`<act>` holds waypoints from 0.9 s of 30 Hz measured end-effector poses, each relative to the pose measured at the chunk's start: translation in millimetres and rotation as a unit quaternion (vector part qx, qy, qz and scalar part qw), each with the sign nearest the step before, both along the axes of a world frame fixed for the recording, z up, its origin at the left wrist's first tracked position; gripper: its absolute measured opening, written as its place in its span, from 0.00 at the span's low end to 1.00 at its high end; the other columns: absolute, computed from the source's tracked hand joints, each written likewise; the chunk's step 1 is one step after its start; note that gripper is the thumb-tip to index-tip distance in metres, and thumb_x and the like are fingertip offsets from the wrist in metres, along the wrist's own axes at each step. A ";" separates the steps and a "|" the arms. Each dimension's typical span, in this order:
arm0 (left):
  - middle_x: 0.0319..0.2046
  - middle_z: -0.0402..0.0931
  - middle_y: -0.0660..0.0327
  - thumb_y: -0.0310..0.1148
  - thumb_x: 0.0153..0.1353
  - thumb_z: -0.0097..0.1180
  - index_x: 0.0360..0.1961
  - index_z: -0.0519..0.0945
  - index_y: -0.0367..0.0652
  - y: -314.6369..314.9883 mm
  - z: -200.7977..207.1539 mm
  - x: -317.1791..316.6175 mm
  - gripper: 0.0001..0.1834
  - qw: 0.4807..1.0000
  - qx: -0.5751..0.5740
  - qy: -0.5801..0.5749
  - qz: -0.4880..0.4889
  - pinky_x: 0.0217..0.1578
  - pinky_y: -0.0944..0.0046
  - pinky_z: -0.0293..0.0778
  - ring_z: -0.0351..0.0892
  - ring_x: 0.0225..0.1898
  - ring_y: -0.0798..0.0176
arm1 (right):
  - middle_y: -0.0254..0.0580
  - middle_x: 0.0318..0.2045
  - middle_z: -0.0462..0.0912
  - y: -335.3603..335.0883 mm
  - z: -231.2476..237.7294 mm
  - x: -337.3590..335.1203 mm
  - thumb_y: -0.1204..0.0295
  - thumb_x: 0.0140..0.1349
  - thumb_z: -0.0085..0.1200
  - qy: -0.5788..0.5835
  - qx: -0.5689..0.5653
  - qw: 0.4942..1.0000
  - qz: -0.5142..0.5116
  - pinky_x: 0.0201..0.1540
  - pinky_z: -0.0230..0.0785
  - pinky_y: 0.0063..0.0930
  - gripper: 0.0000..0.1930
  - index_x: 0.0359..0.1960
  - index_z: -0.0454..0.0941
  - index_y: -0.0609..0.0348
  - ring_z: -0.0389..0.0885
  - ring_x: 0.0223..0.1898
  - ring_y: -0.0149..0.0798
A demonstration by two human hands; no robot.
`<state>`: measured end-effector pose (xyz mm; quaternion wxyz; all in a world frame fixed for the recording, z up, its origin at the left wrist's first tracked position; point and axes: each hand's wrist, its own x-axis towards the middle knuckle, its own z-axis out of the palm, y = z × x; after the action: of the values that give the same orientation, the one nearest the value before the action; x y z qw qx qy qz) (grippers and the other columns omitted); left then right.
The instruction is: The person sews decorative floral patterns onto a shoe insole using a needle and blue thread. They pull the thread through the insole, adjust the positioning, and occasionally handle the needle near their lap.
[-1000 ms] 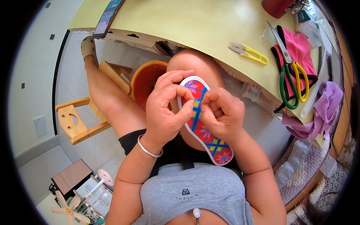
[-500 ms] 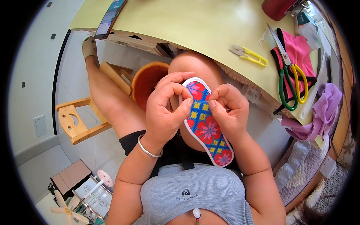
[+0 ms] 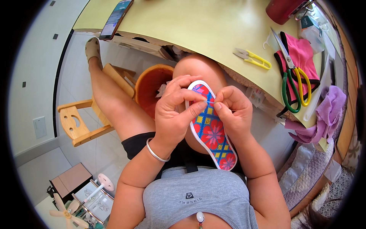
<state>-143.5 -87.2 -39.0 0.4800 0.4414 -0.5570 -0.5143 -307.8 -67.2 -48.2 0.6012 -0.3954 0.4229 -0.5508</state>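
Over the raised right thigh (image 3: 198, 65), below the near edge of the yellow-topped table (image 3: 183, 26), an embroidered insole (image 3: 214, 133) is lying aslant, its upper end pointing toward the table and its lower end reaching down by the black shorts (image 3: 139, 145). The left hand (image 3: 173, 105) is curling round the insole's upper left edge, and its thumb and forefinger are reaching farther across the stitched face than half a second ago. Their tips are meeting just beside those of the right hand (image 3: 237, 110), whose thumb and forefinger are pressing together at the insole's right edge, farther right than a second ago. A short pale strand (image 3: 210, 102), probably thread, is spanning the gap, and both pinches seem to be clamping it; whether a needle is hiding there I cannot tell. This shift is bringing both hands to one small spot, suggesting fine handling of the strand while the insole is keeping nearly the same place.

On the table, yellow thread snips (image 3: 257, 60) are lying by the near edge. Toward the right-hand corner, green-and-yellow-handled scissors (image 3: 292, 70) are resting across a pink cloth (image 3: 305, 57), and a purple cloth (image 3: 329, 108) is draping over that corner.
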 end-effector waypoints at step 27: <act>0.44 0.81 0.53 0.30 0.68 0.50 0.49 0.74 0.35 25.0 24.7 114.7 0.12 0.898 0.154 0.393 0.123 0.45 0.58 0.82 0.84 0.42 0.59 | 0.33 0.27 0.73 -7.2 18.8 -39.2 0.76 0.67 0.49 -0.127 -0.095 0.978 -0.135 0.24 0.54 0.18 0.05 0.40 0.75 0.65 0.61 0.23 0.24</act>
<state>-28.8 -62.3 -14.3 0.6452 0.3369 -0.1781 -0.6622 -347.0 -74.4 -29.4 0.5298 -0.3172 0.3383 -0.7100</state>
